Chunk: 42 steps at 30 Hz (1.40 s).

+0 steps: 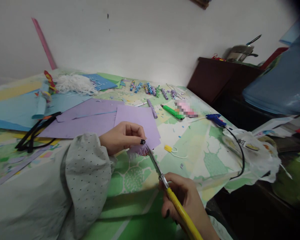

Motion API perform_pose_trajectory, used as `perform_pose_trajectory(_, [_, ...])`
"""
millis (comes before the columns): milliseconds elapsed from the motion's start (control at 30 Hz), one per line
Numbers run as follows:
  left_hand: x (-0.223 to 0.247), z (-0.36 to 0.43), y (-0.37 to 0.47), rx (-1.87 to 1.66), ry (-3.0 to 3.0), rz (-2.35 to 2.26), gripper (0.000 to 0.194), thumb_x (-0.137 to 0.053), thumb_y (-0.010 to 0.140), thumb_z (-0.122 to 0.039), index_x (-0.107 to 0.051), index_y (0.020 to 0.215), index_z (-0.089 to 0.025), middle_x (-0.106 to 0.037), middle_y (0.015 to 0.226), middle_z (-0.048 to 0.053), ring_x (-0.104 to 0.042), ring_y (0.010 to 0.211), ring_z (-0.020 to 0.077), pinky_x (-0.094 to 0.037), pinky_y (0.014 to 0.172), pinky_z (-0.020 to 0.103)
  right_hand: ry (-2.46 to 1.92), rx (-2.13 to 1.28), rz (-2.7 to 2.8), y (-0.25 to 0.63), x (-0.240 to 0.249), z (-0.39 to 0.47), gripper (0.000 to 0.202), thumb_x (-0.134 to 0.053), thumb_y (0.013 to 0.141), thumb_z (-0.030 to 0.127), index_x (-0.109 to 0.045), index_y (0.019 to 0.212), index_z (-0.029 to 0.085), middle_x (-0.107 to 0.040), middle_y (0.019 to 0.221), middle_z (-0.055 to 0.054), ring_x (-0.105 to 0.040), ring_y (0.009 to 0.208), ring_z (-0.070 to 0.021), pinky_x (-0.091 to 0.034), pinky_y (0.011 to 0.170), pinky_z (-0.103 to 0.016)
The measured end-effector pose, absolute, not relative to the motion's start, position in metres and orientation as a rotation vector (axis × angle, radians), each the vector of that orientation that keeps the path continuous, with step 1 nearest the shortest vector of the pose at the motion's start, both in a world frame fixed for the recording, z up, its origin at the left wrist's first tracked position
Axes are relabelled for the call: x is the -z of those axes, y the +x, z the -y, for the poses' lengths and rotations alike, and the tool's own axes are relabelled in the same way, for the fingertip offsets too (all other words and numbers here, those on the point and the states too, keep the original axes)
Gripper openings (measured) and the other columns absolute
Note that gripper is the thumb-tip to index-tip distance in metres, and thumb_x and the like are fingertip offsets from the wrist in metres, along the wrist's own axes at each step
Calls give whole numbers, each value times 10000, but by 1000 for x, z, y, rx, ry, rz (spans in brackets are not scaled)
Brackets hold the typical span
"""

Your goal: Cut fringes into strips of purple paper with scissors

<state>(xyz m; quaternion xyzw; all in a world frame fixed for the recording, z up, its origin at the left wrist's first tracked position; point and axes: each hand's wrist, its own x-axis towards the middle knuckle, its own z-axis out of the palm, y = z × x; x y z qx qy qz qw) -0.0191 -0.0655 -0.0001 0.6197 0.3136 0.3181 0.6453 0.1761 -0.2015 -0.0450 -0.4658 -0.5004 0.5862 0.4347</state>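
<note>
Between the thumb and fingers of my left hand (pixel 126 136) is a small purple paper strip (pixel 136 152), its lower edge cut into fine fringe. My right hand (pixel 187 196) is wrapped round yellow-handled scissors (pixel 181 211). The blades point up and left, their tips at the fringed strip beside my left thumb. Behind my left hand lies a light purple paper sheet (pixel 137 118), overlapping a larger purple sheet (pixel 90 116). A small yellow piece with a white string loop (pixel 168 148) rests to the right of the strip.
Along the back are white string (pixel 76 84) and several small rolled paper pieces (pixel 150 89). A green cutter (pixel 172 112), a rolled purple tube (pixel 152 109) and a blue glue gun (pixel 216 119) with a black cord lie on the table. A plastic bag (pixel 252 153) sits at the right edge.
</note>
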Motion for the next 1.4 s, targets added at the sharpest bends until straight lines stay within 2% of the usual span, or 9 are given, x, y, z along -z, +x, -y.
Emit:
perform_pose_trajectory(500, [1,64,-20,-719,1399,-699,159,-744,604,-215,-602,586,-145,-530,499,-41,-392,439,68,-261,437,213,-1192,-1439,1265,176,47,201,555,-868,475,572,-525,659,177,-281,499,90,-238,454,-69,-168,384,-199])
perform_pose_trajectory(967, [3,64,-19,-730,1392,-706,151,-741,591,-207,-604,583,-145,-525,494,-45,-375,441,63,-226,436,214,-1219,-1415,1277,177,48,202,528,-872,491,534,-547,684,165,-295,487,92,-251,445,-68,-175,383,-197])
perform_pose_trajectory(1233, [4,63,-21,-720,1398,-702,131,-735,619,-214,-623,600,-149,-552,501,-36,-454,451,83,-318,465,225,-1193,-1440,1249,177,50,203,506,-876,511,493,-530,694,172,-296,501,94,-239,447,-62,-172,382,-188])
perform_pose_trajectory(1400, [5,64,-20,-719,1399,-708,135,-738,612,-216,-623,597,-147,-559,499,-33,-465,451,85,-320,459,221,-1162,-1445,1242,177,50,203,517,-877,505,503,-510,673,179,-301,495,93,-243,441,-59,-165,377,-185])
